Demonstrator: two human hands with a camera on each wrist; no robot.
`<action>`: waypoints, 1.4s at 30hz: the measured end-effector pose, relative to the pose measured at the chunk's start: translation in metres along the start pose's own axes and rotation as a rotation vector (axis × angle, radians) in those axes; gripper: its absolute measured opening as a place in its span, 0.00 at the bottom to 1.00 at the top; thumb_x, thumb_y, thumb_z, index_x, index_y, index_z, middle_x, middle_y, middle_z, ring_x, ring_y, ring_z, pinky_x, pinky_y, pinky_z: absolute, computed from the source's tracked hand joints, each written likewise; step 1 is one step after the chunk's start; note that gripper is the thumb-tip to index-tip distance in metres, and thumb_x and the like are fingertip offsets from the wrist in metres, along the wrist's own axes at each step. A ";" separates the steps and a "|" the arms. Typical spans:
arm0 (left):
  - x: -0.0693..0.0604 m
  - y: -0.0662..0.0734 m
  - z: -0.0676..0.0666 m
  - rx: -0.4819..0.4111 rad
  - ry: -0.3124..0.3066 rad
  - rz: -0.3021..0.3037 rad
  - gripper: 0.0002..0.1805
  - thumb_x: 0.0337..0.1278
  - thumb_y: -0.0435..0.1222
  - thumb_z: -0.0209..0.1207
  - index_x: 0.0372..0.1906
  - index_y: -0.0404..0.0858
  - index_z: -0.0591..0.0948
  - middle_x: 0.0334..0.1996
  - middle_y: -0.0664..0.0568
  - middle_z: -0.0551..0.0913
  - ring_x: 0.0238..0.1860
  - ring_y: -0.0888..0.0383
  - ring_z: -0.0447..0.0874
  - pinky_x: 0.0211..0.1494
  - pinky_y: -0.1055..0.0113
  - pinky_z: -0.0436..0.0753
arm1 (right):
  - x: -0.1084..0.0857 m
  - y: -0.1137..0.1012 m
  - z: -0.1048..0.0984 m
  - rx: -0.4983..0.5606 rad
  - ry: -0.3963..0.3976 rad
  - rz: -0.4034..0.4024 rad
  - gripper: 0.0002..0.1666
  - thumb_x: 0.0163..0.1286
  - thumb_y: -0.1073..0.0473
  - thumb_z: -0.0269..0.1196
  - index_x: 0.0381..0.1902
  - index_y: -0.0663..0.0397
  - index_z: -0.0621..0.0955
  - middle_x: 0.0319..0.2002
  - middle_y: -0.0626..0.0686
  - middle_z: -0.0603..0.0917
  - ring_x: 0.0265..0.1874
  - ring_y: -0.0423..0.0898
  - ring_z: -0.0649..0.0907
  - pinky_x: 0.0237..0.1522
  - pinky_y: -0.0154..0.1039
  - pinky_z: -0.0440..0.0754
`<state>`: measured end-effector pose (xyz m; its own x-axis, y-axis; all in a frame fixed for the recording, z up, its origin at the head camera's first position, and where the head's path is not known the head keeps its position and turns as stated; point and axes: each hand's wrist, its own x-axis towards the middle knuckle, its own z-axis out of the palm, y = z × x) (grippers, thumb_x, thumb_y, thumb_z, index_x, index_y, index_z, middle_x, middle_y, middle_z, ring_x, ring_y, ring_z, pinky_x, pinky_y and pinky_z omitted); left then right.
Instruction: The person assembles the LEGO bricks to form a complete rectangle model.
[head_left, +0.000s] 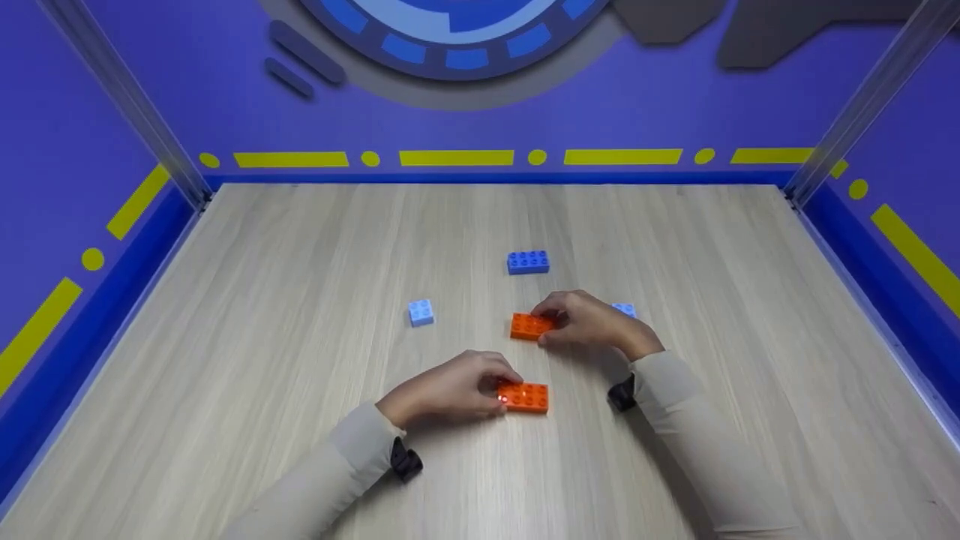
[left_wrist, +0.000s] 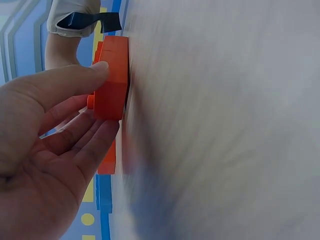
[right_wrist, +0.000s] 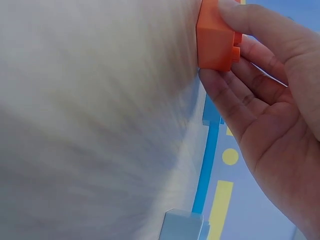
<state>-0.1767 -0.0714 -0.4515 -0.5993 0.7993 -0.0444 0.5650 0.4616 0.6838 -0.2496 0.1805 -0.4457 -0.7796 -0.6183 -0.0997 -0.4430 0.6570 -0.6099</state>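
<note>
On the table (head_left: pixel 300 300), as the head view is showing it, the left hand (head_left: pixel 457 382) is pinching the left end of the near orange brick (head_left: pixel 531 397), whose free end is pointing to the right. The right hand (head_left: pixel 589 319) is pinching the right end of the far orange brick (head_left: pixel 525 328), whose free end is pointing left. Both long axes are running roughly side to side, and the far one is lying just beyond the near one, bare wood separating them; any next move is probably hinging on that gap. A blue brick (head_left: pixel 529 262) is sitting beyond both, a left light-blue brick (head_left: pixel 421 313) is lying apart, and a right light-blue brick (head_left: pixel 625 310) is peeking out, partly covered, behind the right hand.

Through the left wrist view, thumb and fingertips are gripping the near orange brick; the far one is showing only partly behind them, and the right hand's hold is being hidden.

Through the right wrist view, the top edge is cutting off the far orange brick, and blurred wood is making it hard to tell whether it is touching the table.
</note>
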 end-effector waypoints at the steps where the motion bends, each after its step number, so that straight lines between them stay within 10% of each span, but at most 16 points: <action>1: 0.000 0.000 -0.001 0.000 0.001 -0.005 0.19 0.54 0.32 0.64 0.54 0.39 0.82 0.48 0.51 0.83 0.50 0.60 0.78 0.60 0.67 0.75 | 0.000 0.000 0.000 -0.003 -0.001 0.006 0.23 0.59 0.57 0.70 0.52 0.56 0.82 0.48 0.53 0.83 0.46 0.47 0.80 0.53 0.44 0.81; 42: 0.000 -0.018 -0.019 -0.001 0.072 -0.092 0.20 0.54 0.30 0.63 0.54 0.38 0.81 0.50 0.49 0.82 0.53 0.55 0.77 0.61 0.59 0.75 | -0.017 0.003 -0.003 -0.010 0.002 0.003 0.22 0.57 0.57 0.71 0.50 0.57 0.83 0.45 0.52 0.82 0.43 0.47 0.79 0.51 0.45 0.80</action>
<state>-0.1979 -0.0867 -0.4496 -0.6882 0.7235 -0.0547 0.5047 0.5315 0.6803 -0.2390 0.1945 -0.4434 -0.7819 -0.6153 -0.0998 -0.4451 0.6632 -0.6017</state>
